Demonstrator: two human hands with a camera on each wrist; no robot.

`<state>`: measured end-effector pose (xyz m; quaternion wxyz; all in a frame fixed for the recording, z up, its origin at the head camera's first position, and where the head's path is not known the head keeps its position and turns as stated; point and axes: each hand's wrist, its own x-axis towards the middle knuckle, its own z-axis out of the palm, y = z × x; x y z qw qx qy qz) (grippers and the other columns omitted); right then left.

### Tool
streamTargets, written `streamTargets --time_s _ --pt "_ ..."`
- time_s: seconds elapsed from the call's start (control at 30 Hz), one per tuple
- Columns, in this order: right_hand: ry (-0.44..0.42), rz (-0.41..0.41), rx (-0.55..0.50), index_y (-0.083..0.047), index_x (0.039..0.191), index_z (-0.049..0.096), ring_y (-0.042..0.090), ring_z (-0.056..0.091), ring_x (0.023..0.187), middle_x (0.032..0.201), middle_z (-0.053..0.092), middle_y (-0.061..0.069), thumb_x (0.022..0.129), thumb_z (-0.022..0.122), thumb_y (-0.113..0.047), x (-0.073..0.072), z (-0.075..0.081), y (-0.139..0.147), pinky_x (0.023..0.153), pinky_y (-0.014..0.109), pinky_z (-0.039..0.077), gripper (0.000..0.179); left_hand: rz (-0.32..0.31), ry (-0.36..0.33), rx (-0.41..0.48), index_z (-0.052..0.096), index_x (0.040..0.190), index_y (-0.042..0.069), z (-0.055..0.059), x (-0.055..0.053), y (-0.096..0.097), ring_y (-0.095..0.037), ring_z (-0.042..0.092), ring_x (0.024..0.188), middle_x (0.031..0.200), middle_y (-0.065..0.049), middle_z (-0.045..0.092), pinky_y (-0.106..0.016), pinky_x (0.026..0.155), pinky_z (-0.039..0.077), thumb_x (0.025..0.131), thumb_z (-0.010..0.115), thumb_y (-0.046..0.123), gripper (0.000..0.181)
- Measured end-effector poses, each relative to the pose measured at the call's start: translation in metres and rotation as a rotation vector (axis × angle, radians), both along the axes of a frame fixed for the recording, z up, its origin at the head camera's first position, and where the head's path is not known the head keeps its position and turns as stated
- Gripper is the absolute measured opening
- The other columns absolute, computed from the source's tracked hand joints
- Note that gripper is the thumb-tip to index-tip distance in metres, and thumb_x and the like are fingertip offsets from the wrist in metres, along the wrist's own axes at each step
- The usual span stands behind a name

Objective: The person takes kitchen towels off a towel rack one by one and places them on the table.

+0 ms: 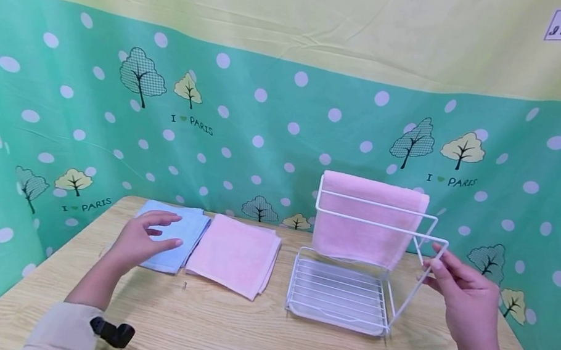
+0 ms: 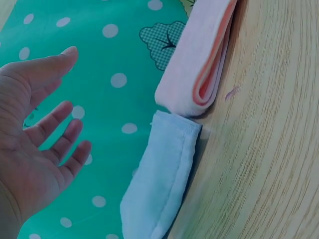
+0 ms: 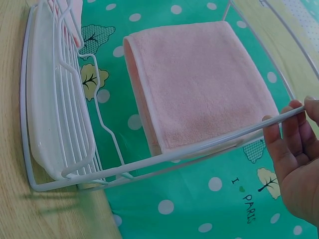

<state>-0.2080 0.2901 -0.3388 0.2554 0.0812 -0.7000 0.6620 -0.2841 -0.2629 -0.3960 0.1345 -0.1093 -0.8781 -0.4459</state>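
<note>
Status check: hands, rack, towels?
Right hand holds white rack by its side. Left hand empty, near blue towel. Pink towel hangs on rack. Nothing visibly blocking either hand.

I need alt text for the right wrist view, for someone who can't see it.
A right hand holds a white wire rack where a folded pink towel hangs. A white tray lies at the rack's base on a wooden table, before a green dotted curtain.

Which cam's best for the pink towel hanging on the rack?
Right wrist: the hanging towel is close and large, its folded side edge visible. Head: smaller, crossed by two rack bars. Left wrist doesn't show it.
</note>
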Motion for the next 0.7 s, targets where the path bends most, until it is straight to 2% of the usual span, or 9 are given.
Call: streamTargets --time_s 0.4,0.7 --pt "0.006 0.001 -0.002 0.000 0.129 0.061 0.008 0.070 0.086 0.095 0.074 -0.005 0.094 0.064 -0.008 -0.001 0.000 0.001 0.071 0.021 0.056 0.037 -0.022 0.027 0.010 0.061 0.130 0.005 0.006 0.006 0.014 -0.034 0.051 0.119 0.134 -0.014 0.054 -0.054 0.097 0.046 0.084 0.079 0.027 0.055" --pt "-0.026 -0.015 -0.018 0.000 0.129 0.060 0.008 0.069 0.087 0.097 0.074 -0.005 0.093 0.066 -0.011 0.001 0.000 -0.001 0.071 0.022 0.056 0.038 -0.070 0.081 0.015 0.063 0.128 0.004 0.012 0.007 0.031 -0.029 0.052 0.118 0.132 -0.012 0.057 -0.053 0.095 0.048 0.083 0.080 0.023 0.052"
